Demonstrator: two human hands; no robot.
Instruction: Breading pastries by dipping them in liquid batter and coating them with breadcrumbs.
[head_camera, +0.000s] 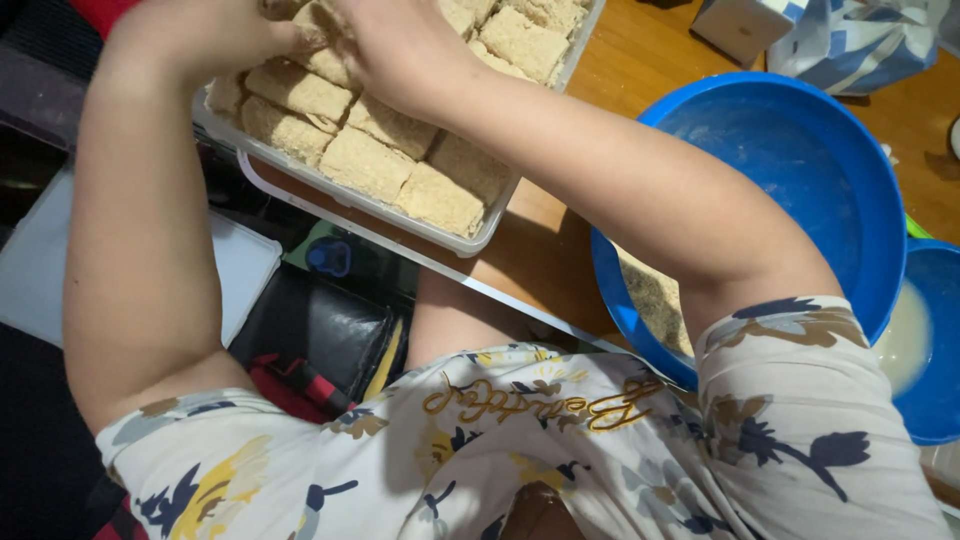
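Note:
A clear plastic container at the top of the head view is packed with several tan breaded rectangular pieces in rows. Both my arms reach over it. My left hand comes in from the left, its fingers closed on a breaded piece at the far side of the container. My right hand crosses in from the right and presses on the same piece from above. The fingertips of both hands are partly cut off by the frame's top edge.
A large blue bowl with brown crumbs sits on the wooden table under my right forearm. A smaller blue bowl holding whitish liquid is at the right edge. A blue-white bag lies behind. A black bag is below the table.

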